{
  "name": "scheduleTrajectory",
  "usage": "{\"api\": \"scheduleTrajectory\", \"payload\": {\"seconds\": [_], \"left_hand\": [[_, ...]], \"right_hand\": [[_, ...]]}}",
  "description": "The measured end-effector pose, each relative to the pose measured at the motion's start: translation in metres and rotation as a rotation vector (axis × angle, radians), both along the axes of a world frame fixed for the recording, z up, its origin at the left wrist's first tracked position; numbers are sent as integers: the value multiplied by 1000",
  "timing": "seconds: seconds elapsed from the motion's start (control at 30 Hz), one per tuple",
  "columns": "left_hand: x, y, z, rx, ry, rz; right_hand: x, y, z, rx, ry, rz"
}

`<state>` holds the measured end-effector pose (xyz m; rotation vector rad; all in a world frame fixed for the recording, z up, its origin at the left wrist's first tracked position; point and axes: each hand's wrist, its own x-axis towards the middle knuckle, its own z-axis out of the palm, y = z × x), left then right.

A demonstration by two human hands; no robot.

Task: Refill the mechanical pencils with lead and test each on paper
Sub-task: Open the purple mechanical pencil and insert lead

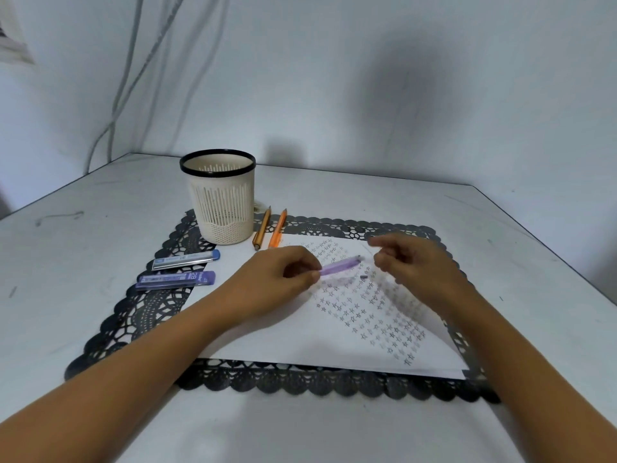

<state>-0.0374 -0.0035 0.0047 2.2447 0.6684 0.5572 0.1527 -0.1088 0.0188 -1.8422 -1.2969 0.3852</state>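
Observation:
My left hand point(283, 279) pinches a lilac mechanical pencil point(340, 266) by its lower end, and the pencil's far end points right and slightly up. My right hand point(410, 265) hovers just right of that end, blurred, with fingertips pinched; whether a lead is between them I cannot tell. A small dark piece point(363, 277) lies on the white paper point(283, 342), which is covered in pencilled star marks. Two orange pencils point(269, 228) lie side by side at the paper's far edge. Two lead cases, a clear one with a blue cap point(185, 260) and a purple one point(176, 280), lie to the left.
A cream slotted pen cup with a black rim point(218, 195) stands at the mat's far left corner. A black lace-patterned mat point(300, 384) lies under the paper on the white table point(83, 248). Cables hang on the wall behind.

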Motion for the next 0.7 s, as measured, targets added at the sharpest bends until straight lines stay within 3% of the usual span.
{"api": "scheduleTrajectory", "payload": {"seconds": [0.17,0.4,0.5,0.7], "left_hand": [[1,-3,3,-203,-110,-3],[0,-7,4,-242,-118,-2],[1,-7,5,-245,-123,1],[0,-7,3,-265,-126,16]], "right_hand": [[-2,-5,4,84,436,34],[-7,-2,7,144,869,62],[-8,-3,8,186,936,76],[-14,-4,8,289,859,104]]}}
